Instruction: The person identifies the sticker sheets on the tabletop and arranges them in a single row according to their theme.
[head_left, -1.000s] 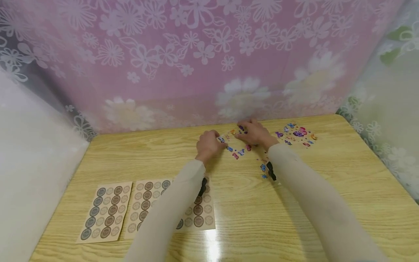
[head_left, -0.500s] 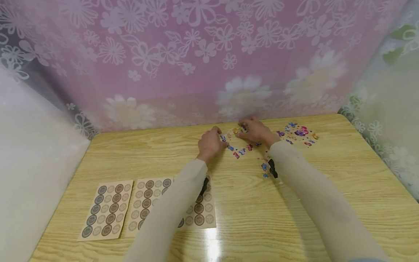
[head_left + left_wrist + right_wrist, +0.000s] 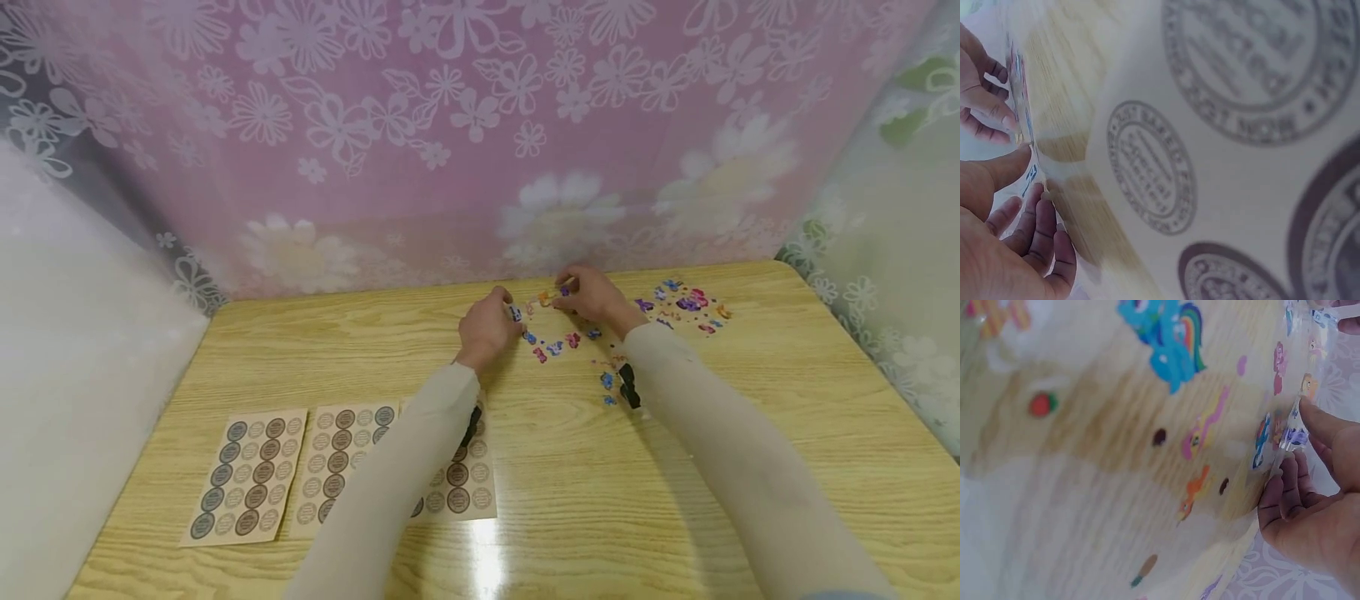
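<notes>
A clear plastic sheet printed with small cartoon ponies (image 3: 1175, 356) lies toward the table's far side, its bright figures spread right of centre in the head view. My left hand (image 3: 483, 329) pinches its far edge between thumb and fingers, with a blue figure showing in the grip. A short way to the right, my right hand (image 3: 592, 296) holds the same edge, its thumb on one side and curled fingers on the other. A purple figure (image 3: 1297, 436) shows between them. An orange figure (image 3: 544, 298) sits on the stretch between the hands. The right forearm crosses over part of the sheet.
Several tan sheets of round labels (image 3: 243, 475) lie front left on the wood-grain table (image 3: 570, 500); the left sleeve covers part of them. A pink flowered curtain (image 3: 420, 192) hangs right behind the table's back edge. Each wrist wears a black strap (image 3: 628, 386).
My right hand has shifted slightly right along the far edge, still holding it. The blue figure at my left hand stands up a little more. The head view has drifted slightly.
</notes>
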`<state>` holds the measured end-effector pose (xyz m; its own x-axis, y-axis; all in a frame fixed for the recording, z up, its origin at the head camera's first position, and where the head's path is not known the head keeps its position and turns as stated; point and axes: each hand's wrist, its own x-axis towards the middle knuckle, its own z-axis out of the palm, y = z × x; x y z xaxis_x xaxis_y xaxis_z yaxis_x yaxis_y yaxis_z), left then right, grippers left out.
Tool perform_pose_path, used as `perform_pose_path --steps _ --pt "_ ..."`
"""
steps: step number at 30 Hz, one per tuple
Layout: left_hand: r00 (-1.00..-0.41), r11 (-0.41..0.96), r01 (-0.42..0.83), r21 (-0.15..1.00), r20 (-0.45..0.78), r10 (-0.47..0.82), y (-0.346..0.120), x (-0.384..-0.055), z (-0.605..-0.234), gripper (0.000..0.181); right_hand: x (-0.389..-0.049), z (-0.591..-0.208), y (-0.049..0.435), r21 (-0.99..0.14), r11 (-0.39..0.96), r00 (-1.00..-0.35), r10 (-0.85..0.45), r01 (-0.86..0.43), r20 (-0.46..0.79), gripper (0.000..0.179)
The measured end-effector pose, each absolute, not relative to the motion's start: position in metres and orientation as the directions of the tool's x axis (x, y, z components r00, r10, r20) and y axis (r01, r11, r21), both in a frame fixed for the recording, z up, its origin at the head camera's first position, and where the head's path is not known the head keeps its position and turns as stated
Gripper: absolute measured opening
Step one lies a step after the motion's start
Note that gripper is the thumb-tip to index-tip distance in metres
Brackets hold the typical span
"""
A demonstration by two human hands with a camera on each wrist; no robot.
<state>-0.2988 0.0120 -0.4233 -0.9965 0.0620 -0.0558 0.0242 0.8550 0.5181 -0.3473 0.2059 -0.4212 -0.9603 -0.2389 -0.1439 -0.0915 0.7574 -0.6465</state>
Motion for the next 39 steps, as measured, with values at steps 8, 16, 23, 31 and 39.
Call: perform_pose_path --steps 8,16,23,31,39 --pt "-0.997 0.825 -0.001 0.565 -0.069 0.046 0.014 -0.301 -0.424 0.045 -0.347 -0.419 0.208 -0.669 0.739 -0.959 -0.239 -0.079 -0.15 0.028" --pt "-0.999 0.753 0.044 0.656 0.023 0.039 0.007 -0.302 -0.429 0.03 -0.344 -0.415 0.213 -0.649 0.747 -0.97 -0.236 -0.144 -0.056 0.027" --pt "-0.992 0.659 0.119 0.742 0.11 0.055 -0.003 -0.304 -0.42 0.031 -0.339 -0.405 0.219 -0.672 0.707 -0.967 -0.251 -0.219 0.051 0.028" --pt "-0.982 0.613 0.181 0.769 0.173 0.073 -0.012 -0.297 -0.399 0.034 -0.322 -0.382 0.218 -0.68 0.673 -0.953 -0.266 -0.292 0.145 0.028" --pt "-0.98 0.607 0.201 0.769 0.151 0.132 -0.02 -0.276 -0.388 0.027 -0.289 -0.371 0.227 -0.676 0.652 -0.933 -0.319 -0.342 0.164 0.025"
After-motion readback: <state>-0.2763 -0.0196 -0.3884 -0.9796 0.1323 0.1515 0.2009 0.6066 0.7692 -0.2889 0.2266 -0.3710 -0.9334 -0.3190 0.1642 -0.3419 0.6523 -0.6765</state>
